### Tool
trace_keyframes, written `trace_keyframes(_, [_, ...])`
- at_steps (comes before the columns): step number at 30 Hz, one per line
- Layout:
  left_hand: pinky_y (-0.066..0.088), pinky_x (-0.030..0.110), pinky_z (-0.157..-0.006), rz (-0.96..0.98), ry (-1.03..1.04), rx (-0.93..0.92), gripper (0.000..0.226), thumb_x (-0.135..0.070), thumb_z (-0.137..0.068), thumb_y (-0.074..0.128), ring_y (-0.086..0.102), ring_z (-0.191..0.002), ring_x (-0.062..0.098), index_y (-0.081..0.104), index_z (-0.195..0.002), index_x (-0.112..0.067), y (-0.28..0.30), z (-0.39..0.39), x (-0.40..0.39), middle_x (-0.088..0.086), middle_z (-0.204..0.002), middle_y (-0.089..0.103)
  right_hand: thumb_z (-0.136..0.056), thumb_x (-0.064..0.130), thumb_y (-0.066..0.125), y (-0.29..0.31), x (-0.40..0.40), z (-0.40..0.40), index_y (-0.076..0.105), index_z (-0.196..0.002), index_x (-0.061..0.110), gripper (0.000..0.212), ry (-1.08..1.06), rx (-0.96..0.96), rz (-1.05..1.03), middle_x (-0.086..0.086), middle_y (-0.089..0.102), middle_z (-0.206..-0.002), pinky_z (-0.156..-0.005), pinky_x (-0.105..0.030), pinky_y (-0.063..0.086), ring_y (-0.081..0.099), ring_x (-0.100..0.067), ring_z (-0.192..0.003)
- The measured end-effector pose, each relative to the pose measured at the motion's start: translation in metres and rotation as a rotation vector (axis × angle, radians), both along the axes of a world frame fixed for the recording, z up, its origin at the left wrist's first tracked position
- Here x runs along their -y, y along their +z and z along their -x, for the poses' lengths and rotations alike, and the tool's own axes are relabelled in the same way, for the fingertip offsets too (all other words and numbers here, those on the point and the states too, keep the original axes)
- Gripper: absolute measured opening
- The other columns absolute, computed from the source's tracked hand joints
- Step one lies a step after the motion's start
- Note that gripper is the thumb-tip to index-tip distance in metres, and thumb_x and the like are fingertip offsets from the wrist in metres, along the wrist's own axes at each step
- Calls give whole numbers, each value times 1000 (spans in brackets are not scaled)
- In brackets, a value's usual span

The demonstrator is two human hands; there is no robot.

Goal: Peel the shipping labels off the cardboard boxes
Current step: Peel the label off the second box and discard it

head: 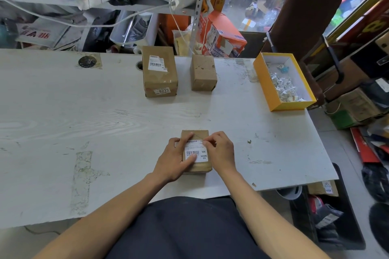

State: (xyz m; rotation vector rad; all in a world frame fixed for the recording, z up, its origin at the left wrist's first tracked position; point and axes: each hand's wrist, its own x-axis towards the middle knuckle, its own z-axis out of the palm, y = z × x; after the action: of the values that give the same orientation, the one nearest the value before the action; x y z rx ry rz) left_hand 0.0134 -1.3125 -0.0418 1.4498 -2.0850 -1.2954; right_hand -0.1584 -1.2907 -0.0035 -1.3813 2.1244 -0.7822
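The counter (105,111) runs white and worn across the middle of the frame, and its near edge cuts just in front of my lap at the bottom centre. Its right edge slants down from beside the yellow tray (271,92) to a corner at lower right. The whole left half of the counter lies bare, and a broad open band stretches between my hands and the far row of boxes.

The small cardboard box (196,167) I am working on sits at lower centre, close to the near edge. Its shipping label (199,153) covers most of the top face. My left hand (174,159) lies along the box's left side, fingers curled round the far left corner and thumb pressed flat on the label's barcode, so this grip clamps the box down. My right hand (221,149) rests at the box's right side, thumb and forefinger pinched together at the label's upper right corner; I cannot tell whether the corner has lifted.

In the upper centre stand two more boxes, well apart from my hands: a labelled box (160,80) on the left with a second label (156,64) on top, and a plain box (203,73) just right of it. The yellow tray, at upper right, holds crumpled paper scraps (284,86).
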Motion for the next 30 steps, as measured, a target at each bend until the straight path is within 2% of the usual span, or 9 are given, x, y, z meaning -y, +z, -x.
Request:
trace_keyframes(12, [53, 42, -89, 4, 5, -8, 70, -70, -77, 42, 53, -115, 19, 19, -142, -59, -1, 0, 0, 1, -138, 37, -88, 11, 64, 0, 1, 0, 67, -86, 12, 4, 31, -48, -21, 3, 58, -94, -79, -22, 47, 56, -9, -84])
trace_keyframes(17, [51, 40, -91, -6, 5, -2, 70, -71, -77, 42, 52, -117, 19, 19, -142, -60, -2, 0, 0, 0, -138, 36, -91, 13, 61, 1, 0, -1, 64, -88, 12, 4, 55, -74, -41, 3, 55, -96, -77, -19, 42, 54, -9, -84])
trace_keyframes(22, [51, 42, -92, -7, 0, 0, 70, -70, -77, 42, 51, -118, 20, 18, -142, -61, -2, -1, 0, 2, -138, 36, -91, 13, 61, -1, -2, -4, 60, -90, 15, 3, 51, -106, -11, 5, 52, -95, -78, -24, 47, 54, -10, -83])
trace_keyframes(26, [51, 41, -92, -12, 3, -5, 70, -70, -77, 43, 52, -117, 20, 18, -142, -60, -1, -1, 0, 2, -137, 36, -85, 15, 71, -4, -4, -2, 68, -106, 18, 21, 12, -4, 27, 2, 58, -97, -80, -23, 50, 60, -12, -85])
trace_keyframes(30, [51, 40, -92, -7, 3, 0, 70, -69, -78, 43, 51, -118, 20, 18, -142, -60, -2, -1, 0, 1, -137, 36, -80, 15, 75, -4, -5, -3, 75, -96, 17, 16, -20, 88, 12, 6, 58, -95, -81, -22, 50, 62, -10, -85])
